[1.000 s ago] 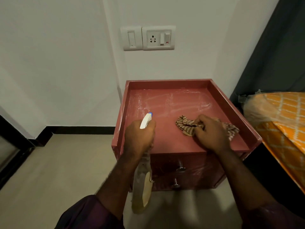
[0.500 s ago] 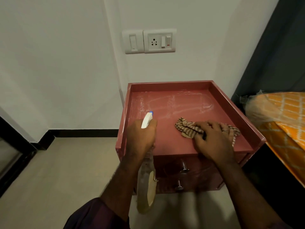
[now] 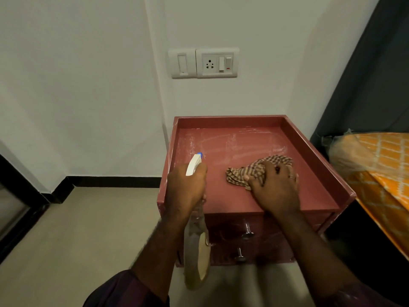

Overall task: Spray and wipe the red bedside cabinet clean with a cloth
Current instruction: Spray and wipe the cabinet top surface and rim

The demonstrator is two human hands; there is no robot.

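Observation:
The red bedside cabinet (image 3: 232, 125) stands against the white wall, its raised-rim top streaked with whitish smears. My left hand (image 3: 186, 187) grips a spray bottle (image 3: 197, 258) at the cabinet's front left corner, the white nozzle with a blue tip pointing over the top. My right hand (image 3: 274, 189) presses down on a brown striped cloth (image 3: 254, 169) lying on the right half of the top. Two metal drawer knobs (image 3: 246, 231) show on the front below.
A switch and socket panel (image 3: 203, 63) sits on the wall above the cabinet. An orange patterned bed (image 3: 380, 169) and a dark curtain (image 3: 376, 74) are close on the right. Beige floor (image 3: 77, 229) lies to the left, with a black skirting along the wall.
My right hand has slid the cloth a little farther back and right on the top. My left hand has kept the bottle at the front left corner. The camera has tilted down slightly.

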